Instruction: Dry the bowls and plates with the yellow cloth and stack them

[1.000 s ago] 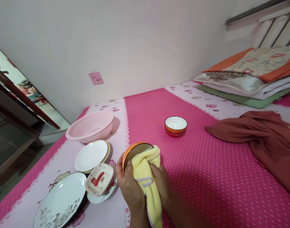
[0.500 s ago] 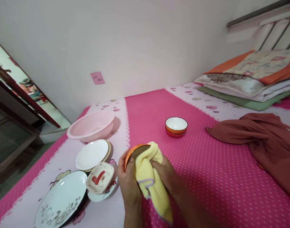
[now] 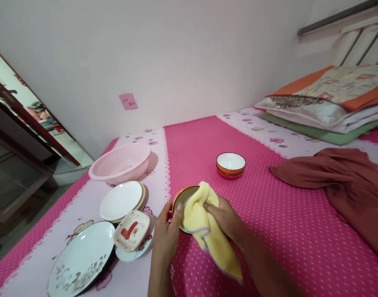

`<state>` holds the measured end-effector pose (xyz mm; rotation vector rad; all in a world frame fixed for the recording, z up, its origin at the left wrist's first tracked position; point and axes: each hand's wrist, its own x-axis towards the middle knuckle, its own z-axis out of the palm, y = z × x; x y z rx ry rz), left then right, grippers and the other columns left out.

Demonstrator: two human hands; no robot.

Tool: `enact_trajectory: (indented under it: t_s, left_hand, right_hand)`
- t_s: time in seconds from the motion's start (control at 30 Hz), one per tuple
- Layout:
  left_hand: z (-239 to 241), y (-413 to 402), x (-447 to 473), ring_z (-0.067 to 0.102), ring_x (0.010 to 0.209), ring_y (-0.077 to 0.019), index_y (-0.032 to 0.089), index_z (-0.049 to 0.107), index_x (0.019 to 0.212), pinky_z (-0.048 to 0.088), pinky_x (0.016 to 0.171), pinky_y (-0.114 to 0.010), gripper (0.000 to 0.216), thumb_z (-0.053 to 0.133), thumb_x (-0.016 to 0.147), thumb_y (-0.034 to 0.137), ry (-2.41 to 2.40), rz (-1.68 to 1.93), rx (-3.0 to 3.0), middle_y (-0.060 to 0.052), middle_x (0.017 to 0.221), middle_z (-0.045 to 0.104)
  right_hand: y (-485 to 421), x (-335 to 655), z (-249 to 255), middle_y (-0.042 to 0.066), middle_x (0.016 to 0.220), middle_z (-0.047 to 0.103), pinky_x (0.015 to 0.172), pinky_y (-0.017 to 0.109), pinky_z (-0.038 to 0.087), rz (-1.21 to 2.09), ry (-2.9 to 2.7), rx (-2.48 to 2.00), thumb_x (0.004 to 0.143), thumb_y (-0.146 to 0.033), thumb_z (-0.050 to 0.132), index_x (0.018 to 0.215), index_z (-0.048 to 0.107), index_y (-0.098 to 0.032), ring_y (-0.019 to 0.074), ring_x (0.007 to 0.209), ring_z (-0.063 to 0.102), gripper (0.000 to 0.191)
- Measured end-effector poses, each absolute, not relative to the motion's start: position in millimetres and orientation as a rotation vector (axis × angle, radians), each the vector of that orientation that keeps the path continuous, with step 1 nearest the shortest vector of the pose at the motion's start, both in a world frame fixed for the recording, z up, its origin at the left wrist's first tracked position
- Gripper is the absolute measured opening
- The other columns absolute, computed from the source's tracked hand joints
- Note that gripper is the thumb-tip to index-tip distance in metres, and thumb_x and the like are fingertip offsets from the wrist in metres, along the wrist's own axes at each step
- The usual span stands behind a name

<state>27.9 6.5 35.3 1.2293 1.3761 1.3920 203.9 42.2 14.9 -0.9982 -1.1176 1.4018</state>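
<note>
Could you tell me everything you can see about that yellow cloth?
The yellow cloth looks soft and fluffy, perhaps microfibre, with a pale purple edging. Its upper part is bunched and folded over the near-right side of the orange bowl, covering part of the bowl's mouth. The right hand grips it, fingers partly buried in the folds. A loose end trails down below that hand, towards the wearer. Whether this end touches the pink dotted bedspread is unclear.

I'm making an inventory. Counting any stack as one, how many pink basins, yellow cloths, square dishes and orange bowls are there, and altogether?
Pink basin: 1
Yellow cloth: 1
Square dish: 1
Orange, held bowl plus standing bowl or stack: 2
Total: 5
</note>
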Motion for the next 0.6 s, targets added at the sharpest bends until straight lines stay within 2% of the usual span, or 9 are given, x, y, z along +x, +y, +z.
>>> enact_trajectory:
  t_s: [0.07, 0.17, 0.3, 0.4, 0.6]
  left_hand:
    - [36.8, 4.5, 24.8, 0.072, 0.094, -0.0284, 0.021, 0.075, 0.122, 0.058, 0.077, -0.036, 0.048, 0.067, 0.091, 0.055, 1.365, 1.302, 1.312, -0.01, 0.106, 0.079]
    - [33.0, 5.8, 28.9, 0.072, 0.101, -0.0292, 0.021, 0.072, 0.129, 0.057, 0.089, -0.041, 0.045, 0.066, 0.093, 0.046, 1.354, 1.313, 1.301, -0.012, 0.115, 0.078]
    - [23.0, 12.4, 40.0, 0.071, 0.108, -0.0304, 0.017, 0.072, 0.127, 0.055, 0.097, -0.045, 0.04, 0.059, 0.094, 0.037, 1.457, 1.45, 1.22, -0.014, 0.118, 0.078]
    - [20.8, 14.5, 44.3, 0.07, 0.111, -0.0319, 0.015, 0.074, 0.123, 0.053, 0.1, -0.046, 0.039, 0.057, 0.094, 0.034, 1.53, 1.488, 1.198, -0.016, 0.118, 0.078]
    - [13.3, 18.9, 37.6, 0.07, 0.113, -0.0296, 0.014, 0.066, 0.13, 0.054, 0.099, -0.04, 0.045, 0.054, 0.088, 0.023, 1.553, 1.405, 1.136, -0.015, 0.124, 0.075]
  right_hand:
    - [44.9, 209.8, 14.3, 0.008, 0.108, 0.079, 0.094, 0.042, 0.055, 1.348, -1.175, -1.027, 0.082, -0.035, 0.071, 0.115, 0.071, -0.018, 0.0303, 0.103, 0.072, 0.037]
    - [42.3, 214.5, 19.2, 0.008, 0.109, 0.078, 0.093, 0.041, 0.055, 1.276, -1.28, -1.048, 0.087, -0.034, 0.068, 0.116, 0.071, -0.018, 0.0296, 0.104, 0.072, 0.033]
    - [31.2, 221.5, 35.3, 0.007, 0.12, 0.075, 0.096, 0.041, 0.052, 1.164, -1.497, -1.05, 0.095, -0.034, 0.064, 0.131, 0.066, -0.023, 0.0283, 0.109, 0.07, 0.038]
    - [25.7, 230.7, 45.6, 0.007, 0.126, 0.072, 0.097, 0.042, 0.05, 1.065, -1.61, -1.125, 0.094, -0.036, 0.066, 0.134, 0.063, -0.025, 0.0294, 0.113, 0.067, 0.042]
    - [33.9, 260.4, 54.7, 0.005, 0.101, 0.076, 0.078, 0.033, 0.052, 0.96, -1.546, -1.28, 0.086, -0.033, 0.064, 0.113, 0.067, -0.02, 0.025, 0.091, 0.07, 0.03]
